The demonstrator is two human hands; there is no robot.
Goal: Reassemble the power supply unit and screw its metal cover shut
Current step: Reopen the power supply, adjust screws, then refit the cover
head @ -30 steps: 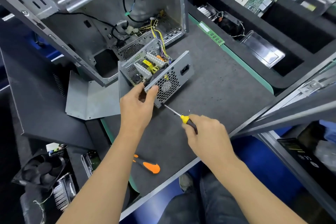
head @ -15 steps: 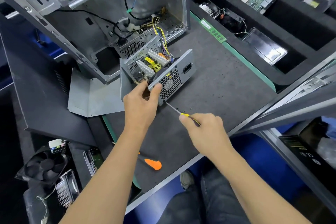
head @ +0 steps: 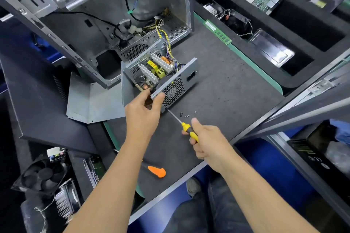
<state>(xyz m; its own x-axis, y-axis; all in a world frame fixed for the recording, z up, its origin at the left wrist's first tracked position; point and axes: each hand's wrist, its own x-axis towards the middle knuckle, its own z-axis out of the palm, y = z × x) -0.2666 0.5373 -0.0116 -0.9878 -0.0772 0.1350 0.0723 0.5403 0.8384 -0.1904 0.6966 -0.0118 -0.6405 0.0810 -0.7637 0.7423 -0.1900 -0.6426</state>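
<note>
Hands work at frame centre on an open power supply unit (head: 161,73), a perforated grey metal box with white finned heatsinks and yellow components showing, standing on a dark felt-like tabletop (head: 227,89). Left hand (head: 142,113) has its grip clamped on the box's near corner, thumb and fingers pinching the honeycomb fan grille edge. Right hand (head: 208,142) has its grip wrapped around a yellow-handled screwdriver (head: 181,123), whose thin steel tip meets the box's lower corner. Tiny dark screws (head: 186,115) lie just beside the shaft. A flat bent metal cover (head: 94,102) lies at left.
</note>
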